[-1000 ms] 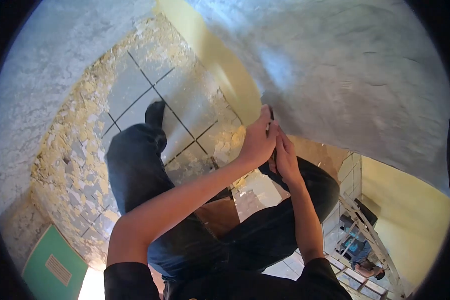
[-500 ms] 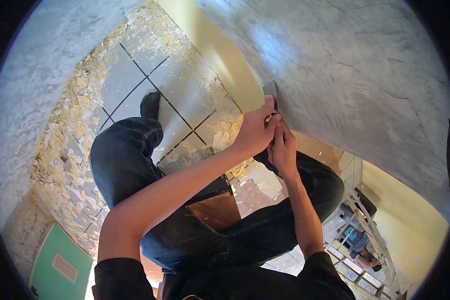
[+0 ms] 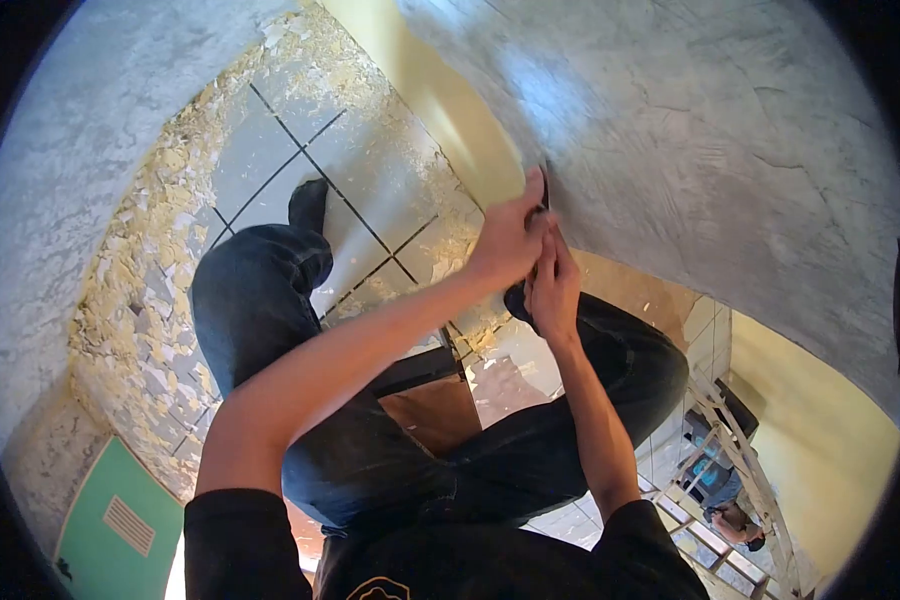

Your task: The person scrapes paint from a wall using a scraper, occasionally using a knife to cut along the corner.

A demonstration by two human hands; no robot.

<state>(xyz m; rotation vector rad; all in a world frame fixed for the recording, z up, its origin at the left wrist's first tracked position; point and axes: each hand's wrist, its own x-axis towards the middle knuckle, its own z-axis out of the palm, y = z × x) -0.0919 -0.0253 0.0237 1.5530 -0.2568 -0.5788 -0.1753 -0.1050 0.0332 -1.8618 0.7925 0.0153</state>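
Observation:
Both my hands are together at the edge of the yellow paint layer [image 3: 475, 130] on the wall. My left hand [image 3: 510, 238] is wrapped round a flat scraper [image 3: 544, 188], whose dark blade is seen nearly edge-on against the wall. Just below and to the right, my right hand [image 3: 555, 280] is closed, its fingertips touching the scraper's handle end; the handle is mostly hidden by the fingers. Bare grey wall [image 3: 690, 150] lies to the right of the blade.
Paint flakes [image 3: 135, 310] cover much of the tiled floor [image 3: 355, 200]. My bent legs surround a brown board [image 3: 435, 410]. A green panel [image 3: 115, 520] is at the lower left. Beside a wooden ladder [image 3: 760, 490] at the lower right is another person [image 3: 735, 520].
Both hands have moved slightly left and up with the scraper, and its blade now shows narrower. The view has shifted a little.

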